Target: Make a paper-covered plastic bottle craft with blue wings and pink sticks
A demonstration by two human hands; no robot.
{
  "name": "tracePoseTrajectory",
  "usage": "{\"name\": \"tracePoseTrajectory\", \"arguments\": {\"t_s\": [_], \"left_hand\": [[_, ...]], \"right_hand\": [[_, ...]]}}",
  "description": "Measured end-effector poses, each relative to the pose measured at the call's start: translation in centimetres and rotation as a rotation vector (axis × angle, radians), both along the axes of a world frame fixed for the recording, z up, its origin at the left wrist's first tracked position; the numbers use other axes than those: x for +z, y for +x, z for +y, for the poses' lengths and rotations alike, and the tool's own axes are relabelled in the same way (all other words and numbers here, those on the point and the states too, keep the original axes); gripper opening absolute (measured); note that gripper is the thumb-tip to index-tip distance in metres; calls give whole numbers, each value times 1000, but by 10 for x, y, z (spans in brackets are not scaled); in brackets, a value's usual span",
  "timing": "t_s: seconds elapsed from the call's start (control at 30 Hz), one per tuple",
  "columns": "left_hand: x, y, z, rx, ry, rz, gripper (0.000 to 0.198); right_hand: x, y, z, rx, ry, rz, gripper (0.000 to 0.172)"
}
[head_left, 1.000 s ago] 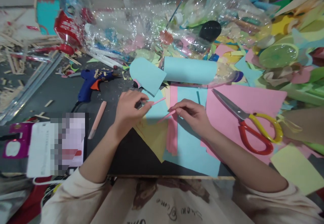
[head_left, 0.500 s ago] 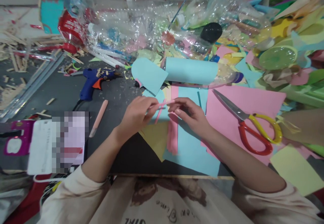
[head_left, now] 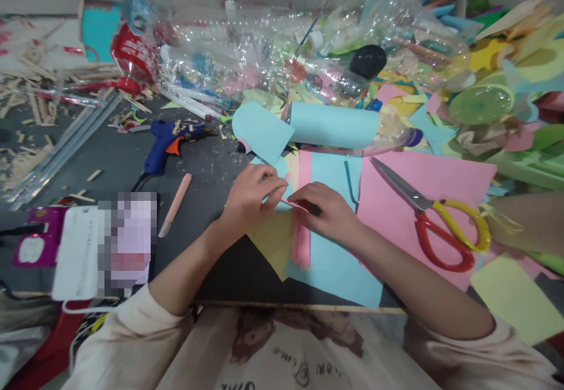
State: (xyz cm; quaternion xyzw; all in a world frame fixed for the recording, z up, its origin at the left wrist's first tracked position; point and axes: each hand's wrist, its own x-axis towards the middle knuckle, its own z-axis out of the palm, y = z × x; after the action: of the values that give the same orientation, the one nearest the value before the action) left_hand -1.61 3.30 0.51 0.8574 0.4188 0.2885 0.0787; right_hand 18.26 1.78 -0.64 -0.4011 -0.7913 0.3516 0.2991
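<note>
Between my two hands is a thin pink paper strip [head_left: 285, 201], mostly hidden by the fingers. My left hand [head_left: 255, 193] pinches one end of it, and my right hand [head_left: 324, 208] pinches the other. Beneath them lie a light blue paper sheet [head_left: 339, 261], several pink paper strips [head_left: 302, 243] and a yellowish paper piece [head_left: 275, 243]. Just beyond the hands sit a rounded light blue paper piece [head_left: 262, 131] and a plastic bottle [head_left: 392, 128] on its side, wrapped in light blue paper [head_left: 335, 124].
Scissors [head_left: 423, 202] with red and yellow handles lie on a pink sheet [head_left: 458, 172] at the right. A blue glue gun [head_left: 161, 149], a capped peach-coloured stick [head_left: 176, 202] and a phone [head_left: 132, 243] are at the left. Clear plastic bottles [head_left: 211, 43] and paper scraps [head_left: 524, 143] crowd the back.
Both hands have come slightly nearer to me and closer together, with the strip now more covered by the fingers. The view has shifted a little.
</note>
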Motion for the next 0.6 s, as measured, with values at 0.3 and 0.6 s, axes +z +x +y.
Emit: {"name": "tracePoseTrajectory", "arguments": {"t_s": [0.3,0.6], "left_hand": [[-10,-4,2,194,-206,135,51],[1,-15,-4,46,5,-397,51]], "right_hand": [[1,-1,1,2,68,54,15],[2,3,-5,13,190,11,33]]}}
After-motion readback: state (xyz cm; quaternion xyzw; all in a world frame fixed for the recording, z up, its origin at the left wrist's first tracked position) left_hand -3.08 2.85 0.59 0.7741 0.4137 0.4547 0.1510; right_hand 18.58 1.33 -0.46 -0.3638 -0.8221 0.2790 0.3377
